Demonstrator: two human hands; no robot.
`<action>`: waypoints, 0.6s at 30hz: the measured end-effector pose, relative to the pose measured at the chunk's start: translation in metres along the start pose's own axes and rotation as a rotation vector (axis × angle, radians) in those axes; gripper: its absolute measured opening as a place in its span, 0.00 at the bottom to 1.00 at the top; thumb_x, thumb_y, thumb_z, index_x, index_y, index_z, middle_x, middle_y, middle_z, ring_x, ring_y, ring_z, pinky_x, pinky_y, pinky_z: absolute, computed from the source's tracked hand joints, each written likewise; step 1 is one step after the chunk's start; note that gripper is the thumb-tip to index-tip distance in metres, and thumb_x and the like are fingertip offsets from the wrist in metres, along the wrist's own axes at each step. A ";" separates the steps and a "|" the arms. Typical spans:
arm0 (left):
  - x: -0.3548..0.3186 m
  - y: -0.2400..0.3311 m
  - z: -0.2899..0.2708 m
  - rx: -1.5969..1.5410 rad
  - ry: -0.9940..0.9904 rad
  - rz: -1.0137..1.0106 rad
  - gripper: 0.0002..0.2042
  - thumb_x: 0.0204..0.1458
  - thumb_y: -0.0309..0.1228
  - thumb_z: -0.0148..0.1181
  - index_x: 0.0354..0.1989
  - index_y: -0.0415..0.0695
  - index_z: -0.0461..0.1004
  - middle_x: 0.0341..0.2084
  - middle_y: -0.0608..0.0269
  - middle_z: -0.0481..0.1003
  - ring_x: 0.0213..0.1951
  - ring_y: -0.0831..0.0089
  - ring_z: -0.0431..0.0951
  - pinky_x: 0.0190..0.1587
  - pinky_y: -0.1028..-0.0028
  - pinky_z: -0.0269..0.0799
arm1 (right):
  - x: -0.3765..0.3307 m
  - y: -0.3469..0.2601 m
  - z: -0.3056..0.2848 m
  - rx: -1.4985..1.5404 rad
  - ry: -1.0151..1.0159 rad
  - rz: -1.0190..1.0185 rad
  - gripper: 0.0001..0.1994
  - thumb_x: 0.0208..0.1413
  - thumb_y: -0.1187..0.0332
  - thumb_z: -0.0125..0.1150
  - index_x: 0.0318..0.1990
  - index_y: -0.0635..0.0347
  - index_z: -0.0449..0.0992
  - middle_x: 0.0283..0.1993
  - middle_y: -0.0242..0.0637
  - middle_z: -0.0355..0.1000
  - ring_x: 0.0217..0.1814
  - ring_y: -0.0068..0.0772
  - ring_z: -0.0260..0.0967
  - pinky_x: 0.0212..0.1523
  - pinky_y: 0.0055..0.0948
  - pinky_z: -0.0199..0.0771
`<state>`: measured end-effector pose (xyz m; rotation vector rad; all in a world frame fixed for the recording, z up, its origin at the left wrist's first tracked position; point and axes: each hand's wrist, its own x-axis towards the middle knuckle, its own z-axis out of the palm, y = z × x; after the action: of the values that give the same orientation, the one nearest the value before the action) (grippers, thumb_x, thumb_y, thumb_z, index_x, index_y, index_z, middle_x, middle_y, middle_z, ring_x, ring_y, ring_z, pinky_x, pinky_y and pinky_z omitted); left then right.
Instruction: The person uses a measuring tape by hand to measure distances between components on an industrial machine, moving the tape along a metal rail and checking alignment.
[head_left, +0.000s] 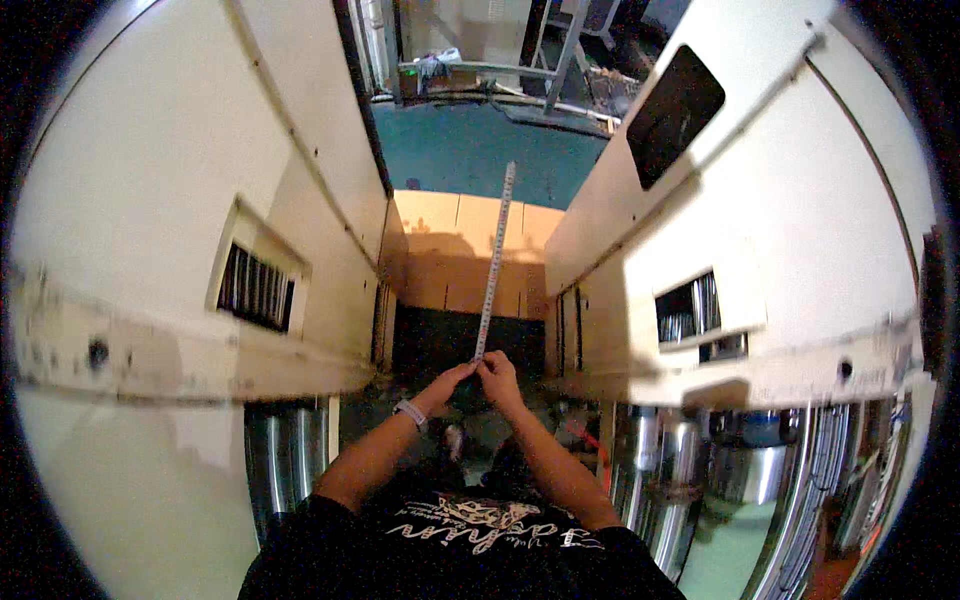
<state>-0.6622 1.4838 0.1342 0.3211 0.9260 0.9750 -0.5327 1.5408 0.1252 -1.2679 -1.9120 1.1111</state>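
Both hands meet: left hand (447, 383), right hand (497, 374) pinching near end of long ruler (494, 262).

We extend both forearms forward from the lower edge, converging toward the centre. Our left hand (447, 385) and right hand (497, 378) meet fingertip to fingertip, touching each other. Fingers on both hands are curled inward in a pinch. Our left wrist carries a light band. Both arms are bare below short dark sleeves, elbows bent slightly outward.
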 end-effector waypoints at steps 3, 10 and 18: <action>0.051 0.064 0.003 -0.367 -0.039 -0.057 0.15 0.53 0.38 0.45 0.45 0.45 0.67 0.39 0.67 0.69 0.40 0.77 0.69 0.44 0.75 0.64 | 0.092 -0.001 -0.004 0.047 -0.025 0.035 0.09 0.46 0.69 0.54 0.31 0.67 0.70 0.27 0.41 0.65 0.27 0.34 0.64 0.29 0.27 0.63; 0.222 0.172 -0.055 0.203 0.114 0.026 0.11 0.51 0.33 0.44 0.37 0.42 0.70 0.31 0.66 0.72 0.33 0.73 0.71 0.37 0.76 0.67 | 0.308 0.042 0.009 0.183 -0.117 0.402 0.13 0.45 0.63 0.55 0.29 0.67 0.75 0.24 0.38 0.71 0.25 0.30 0.67 0.26 0.29 0.65; 0.369 0.355 -0.094 0.461 0.136 0.022 0.08 0.48 0.32 0.49 0.31 0.41 0.71 0.24 0.64 0.72 0.28 0.71 0.71 0.30 0.71 0.70 | 0.524 0.114 0.019 0.413 0.003 0.097 0.10 0.48 0.67 0.51 0.29 0.66 0.72 0.23 0.40 0.68 0.29 0.27 0.66 0.34 0.28 0.68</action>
<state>-0.8523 1.9676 0.1027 0.6601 1.2742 0.8023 -0.6952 2.0430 0.0276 -1.1332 -1.5250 1.4606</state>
